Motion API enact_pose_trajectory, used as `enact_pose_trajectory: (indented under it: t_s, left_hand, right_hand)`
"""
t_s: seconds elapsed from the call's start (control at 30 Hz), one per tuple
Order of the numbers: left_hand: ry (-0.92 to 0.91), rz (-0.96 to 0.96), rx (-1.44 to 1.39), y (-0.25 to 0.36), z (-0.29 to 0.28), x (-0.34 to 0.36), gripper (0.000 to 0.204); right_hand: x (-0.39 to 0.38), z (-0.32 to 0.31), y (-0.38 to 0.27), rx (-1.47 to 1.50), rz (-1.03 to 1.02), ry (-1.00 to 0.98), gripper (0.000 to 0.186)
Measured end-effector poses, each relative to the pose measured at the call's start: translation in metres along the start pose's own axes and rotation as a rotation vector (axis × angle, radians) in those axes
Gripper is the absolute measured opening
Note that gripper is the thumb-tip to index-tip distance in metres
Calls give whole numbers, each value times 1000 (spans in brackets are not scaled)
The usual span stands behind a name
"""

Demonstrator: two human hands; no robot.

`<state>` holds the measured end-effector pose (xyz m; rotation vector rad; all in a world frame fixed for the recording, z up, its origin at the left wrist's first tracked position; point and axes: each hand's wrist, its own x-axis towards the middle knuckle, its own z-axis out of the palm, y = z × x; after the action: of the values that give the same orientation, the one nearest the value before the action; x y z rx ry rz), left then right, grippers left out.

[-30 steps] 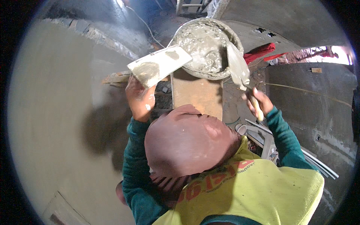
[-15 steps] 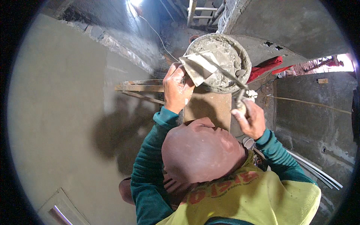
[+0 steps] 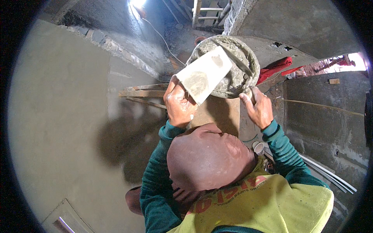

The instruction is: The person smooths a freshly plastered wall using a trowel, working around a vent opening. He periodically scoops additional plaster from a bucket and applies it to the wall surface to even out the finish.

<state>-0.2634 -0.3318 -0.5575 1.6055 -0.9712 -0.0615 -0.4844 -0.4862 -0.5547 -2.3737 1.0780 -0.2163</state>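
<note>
My left hand (image 3: 179,101) grips the near-left end of a flat white rectangular tile (image 3: 204,73) with grey smears on its face. The tile is tilted and partly covers a round bucket (image 3: 256,64) of wet grey mortar (image 3: 230,82). My right hand (image 3: 259,108) is closed around the handle of a trowel (image 3: 240,65). Its narrow blade slants to the upper left over the mortar, right of the tile; I cannot tell how deep it sits.
Below the bucket is a brown board (image 3: 229,112). Wooden strips (image 3: 143,93) lie left of my left hand. Red cloth (image 3: 275,69) hangs right of the bucket. White pipes (image 3: 330,174) and a small pale cup (image 3: 257,147) are lower right. My bent leg (image 3: 206,159) fills the lower middle.
The tile has turned so its broad white face shows, and my left hand has shifted slightly left. The trowel has come down from above the tile to the mortar on the right.
</note>
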Motion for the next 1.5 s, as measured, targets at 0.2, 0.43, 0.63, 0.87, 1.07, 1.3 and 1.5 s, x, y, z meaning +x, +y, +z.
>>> enact_pose_trajectory:
  t_s: [0.2, 0.43, 0.63, 0.87, 1.07, 1.3, 1.5]
  left_hand:
    - [33, -98, -42, -15, -2, -6, 34]
    - [118, -462, -474, -33, 13, -8, 28]
    - [156, -486, -489, -28, 14, 10, 25]
    - [166, -457, -461, -21, 24, 20, 24]
    - [93, -480, -6, 12, 12, 26, 22]
    - [277, -539, -444, -17, 7, 12, 25]
    - [285, -605, -537, -9, 4, 18, 26]
  right_hand:
    - [-5, -20, 49, 618, 249, -149, 40]
    - [-48, -31, 103, 1279, 799, -479, 66]
    - [-143, -35, 141, 1050, 786, -460, 59]
    - [-92, -24, 66, 317, 24, -52, 39]
    - [-51, 11, -32, 216, -440, 134, 42]
    - [-36, 25, 11, 93, -38, 112, 42]
    - [-43, 21, -8, 145, -307, 203, 43]
